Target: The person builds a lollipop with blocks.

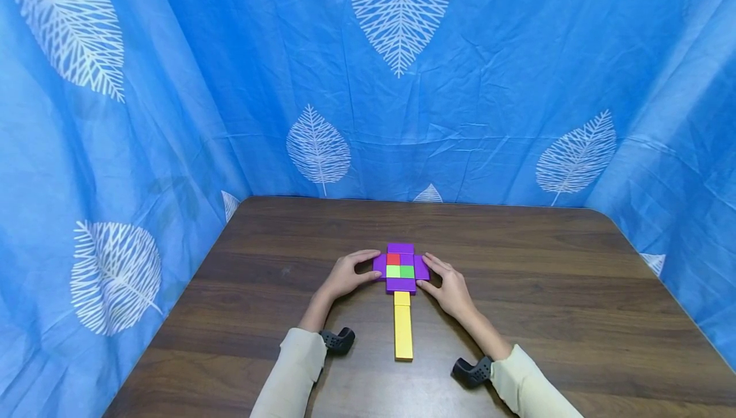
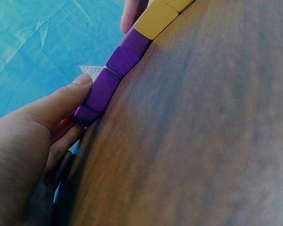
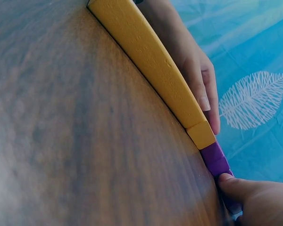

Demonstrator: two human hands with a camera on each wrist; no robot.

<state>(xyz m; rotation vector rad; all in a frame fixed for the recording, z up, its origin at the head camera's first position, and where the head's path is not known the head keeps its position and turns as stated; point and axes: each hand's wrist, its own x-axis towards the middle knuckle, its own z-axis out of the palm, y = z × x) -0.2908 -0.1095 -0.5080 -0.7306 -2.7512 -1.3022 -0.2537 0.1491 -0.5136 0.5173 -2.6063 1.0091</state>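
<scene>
Colored blocks lie flat in a flower-like pattern. Its middle is a red square (image 1: 393,259), a purple square (image 1: 407,259), a lime square (image 1: 393,271) and a green square (image 1: 407,271). Purple blocks flank this on all sides. My left hand (image 1: 347,273) pinches the left purple block (image 1: 379,264) between thumb and fingers. On the opposite side, my right hand (image 1: 453,289) holds the right purple block (image 1: 422,268) the same way. Below the near purple block (image 1: 400,286), a short yellow block (image 1: 402,298) meets a long yellow block (image 1: 404,333).
The blocks lie on a dark brown wooden table (image 1: 517,258). Blue curtains (image 1: 489,85) with white leaf prints hang behind and beside it. Each wrist wears a black device, one on the left (image 1: 339,341) and one on the right (image 1: 473,373).
</scene>
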